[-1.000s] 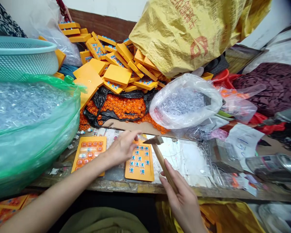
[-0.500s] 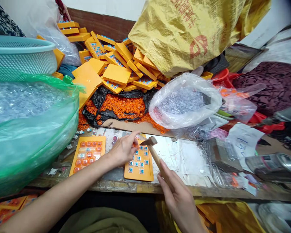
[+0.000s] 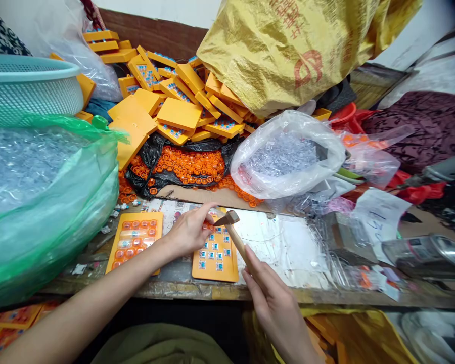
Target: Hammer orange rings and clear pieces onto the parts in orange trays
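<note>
My right hand is wrapped round the wooden handle of a small hammer. The metal head is over the upper part of a yellow panel fitted with small blue-centred pieces. At the panel's upper left, my left hand has its fingers pressed together beside the hammer head; what they hold, if anything, is too small to tell. Left of that hand lies a second yellow panel with rows of orange caps and some clear pieces.
Behind are a pile of yellow panels, orange caps in a black bag and a white bag of clear pieces. A green bag bulges at left. Paper and a clear jar lie at right.
The whole view has shifted slightly, moving the scene a little left. Both hands keep nearly the same pose, with the hammer head still near the left fingertips.
</note>
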Demonstrator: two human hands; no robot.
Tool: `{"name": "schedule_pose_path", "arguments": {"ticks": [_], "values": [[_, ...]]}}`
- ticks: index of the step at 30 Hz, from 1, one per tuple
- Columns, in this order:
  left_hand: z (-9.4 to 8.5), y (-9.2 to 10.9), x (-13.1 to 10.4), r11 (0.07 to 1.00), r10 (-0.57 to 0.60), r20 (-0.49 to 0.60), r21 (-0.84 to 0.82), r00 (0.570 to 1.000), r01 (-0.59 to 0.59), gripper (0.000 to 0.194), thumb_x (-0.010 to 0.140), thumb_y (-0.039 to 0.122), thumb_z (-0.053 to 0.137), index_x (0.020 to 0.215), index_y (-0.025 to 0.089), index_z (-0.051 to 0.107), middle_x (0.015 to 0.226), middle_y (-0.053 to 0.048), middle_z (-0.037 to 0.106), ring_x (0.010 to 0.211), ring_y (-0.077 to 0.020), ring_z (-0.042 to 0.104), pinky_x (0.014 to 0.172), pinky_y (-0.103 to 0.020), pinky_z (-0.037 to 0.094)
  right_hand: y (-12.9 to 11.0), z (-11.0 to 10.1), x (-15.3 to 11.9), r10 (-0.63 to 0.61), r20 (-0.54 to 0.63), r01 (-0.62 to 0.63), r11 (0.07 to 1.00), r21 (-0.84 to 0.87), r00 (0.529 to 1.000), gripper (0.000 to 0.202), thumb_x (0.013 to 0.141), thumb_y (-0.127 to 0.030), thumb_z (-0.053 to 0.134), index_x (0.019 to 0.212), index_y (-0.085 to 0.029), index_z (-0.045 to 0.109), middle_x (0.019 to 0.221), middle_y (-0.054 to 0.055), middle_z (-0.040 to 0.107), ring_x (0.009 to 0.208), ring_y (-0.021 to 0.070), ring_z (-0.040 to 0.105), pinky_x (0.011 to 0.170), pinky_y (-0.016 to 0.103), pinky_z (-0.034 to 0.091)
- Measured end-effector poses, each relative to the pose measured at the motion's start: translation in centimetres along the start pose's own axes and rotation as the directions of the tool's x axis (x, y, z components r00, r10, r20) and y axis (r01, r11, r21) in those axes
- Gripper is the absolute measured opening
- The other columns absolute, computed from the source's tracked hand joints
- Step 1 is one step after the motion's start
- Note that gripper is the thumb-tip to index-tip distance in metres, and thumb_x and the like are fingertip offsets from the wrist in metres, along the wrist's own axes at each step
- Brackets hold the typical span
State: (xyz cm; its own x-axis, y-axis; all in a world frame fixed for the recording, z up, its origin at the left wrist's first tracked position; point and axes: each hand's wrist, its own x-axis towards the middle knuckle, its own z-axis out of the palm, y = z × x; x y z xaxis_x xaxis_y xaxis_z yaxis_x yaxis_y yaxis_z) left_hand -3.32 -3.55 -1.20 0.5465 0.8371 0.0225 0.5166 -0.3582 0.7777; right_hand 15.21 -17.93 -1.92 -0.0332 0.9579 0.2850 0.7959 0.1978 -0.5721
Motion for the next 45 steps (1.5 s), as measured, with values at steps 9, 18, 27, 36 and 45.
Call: {"name": "schedule_pose_path", "arguments": {"ticks": [9,18,27,36,45], "values": [[-0.2,0.1,0.0,1.0,0.002,0.006,-0.02,1.0,-0.002,0.062,0.072,0.004,0.055,0.132,0.017,0.045,0.093,-0.003,0.075,0.089,-0.0204,0.068,0.082,-0.035,0.051,-0.9,-0.1,-0.2,-0.083,0.017,0.085,0.984,-0.159,0.996,0.053,0.093,-0.01,0.038,0.145,-0.024,0.036,0.081,0.005,0.066,0.066,0.0143,0.068,0.058,0.019,0.054],[-3.7,-2.8,4.9,0.947,-0.107,-0.154,0.284,0.982,0.147,0.021,0.082,0.016,0.054,0.095,0.014,0.071,0.1,-0.01,0.073,0.092,-0.0209,0.067,0.085,-0.032,0.051,0.5,0.4,-1.3,0.268,-0.027,-0.257,0.944,0.208,0.963,0.044,0.09,-0.028,0.053,0.133,-0.024,0.053,0.128,0.006,0.061,0.111,0.0206,0.063,0.092,0.028,0.052],[-2.3,-3.0,7.9,0.875,-0.137,-0.306,0.408,0.942,0.26,0.037,0.082,0.029,0.061,0.112,0.008,0.063,0.109,-0.016,0.065,0.103,-0.0288,0.06,0.091,-0.037,0.047,0.1,0.0,-1.3,0.45,-0.1,-0.383,0.841,0.383,0.887,0.046,0.082,-0.034,0.063,0.125,-0.021,0.061,0.126,0.006,0.062,0.111,0.026,0.062,0.101,0.04,0.046],[-2.5,-3.1,7.9,0.904,-0.09,-0.2,0.395,0.976,0.164,0.02,0.081,0.019,0.055,0.088,0.016,0.074,0.099,-0.009,0.071,0.096,-0.024,0.064,0.09,-0.033,0.048,0.3,0.0,-1.6,0.474,-0.126,-0.397,0.833,0.386,0.872,0.047,0.08,-0.037,0.063,0.122,-0.016,0.064,0.122,0.009,0.065,0.107,0.0268,0.065,0.097,0.039,0.05],[0.4,0.7,1.3,0.981,0.116,-0.098,0.169,0.988,-0.099,0.038,0.079,0.022,0.061,0.117,0.018,0.058,0.092,-0.004,0.07,0.087,-0.0195,0.065,0.081,-0.033,0.051,0.9,-0.6,-1.3,0.288,-0.164,-0.255,0.947,0.196,0.944,0.04,0.086,-0.029,0.057,0.125,-0.019,0.061,0.124,0.006,0.063,0.11,0.0245,0.063,0.094,0.035,0.053]]}}
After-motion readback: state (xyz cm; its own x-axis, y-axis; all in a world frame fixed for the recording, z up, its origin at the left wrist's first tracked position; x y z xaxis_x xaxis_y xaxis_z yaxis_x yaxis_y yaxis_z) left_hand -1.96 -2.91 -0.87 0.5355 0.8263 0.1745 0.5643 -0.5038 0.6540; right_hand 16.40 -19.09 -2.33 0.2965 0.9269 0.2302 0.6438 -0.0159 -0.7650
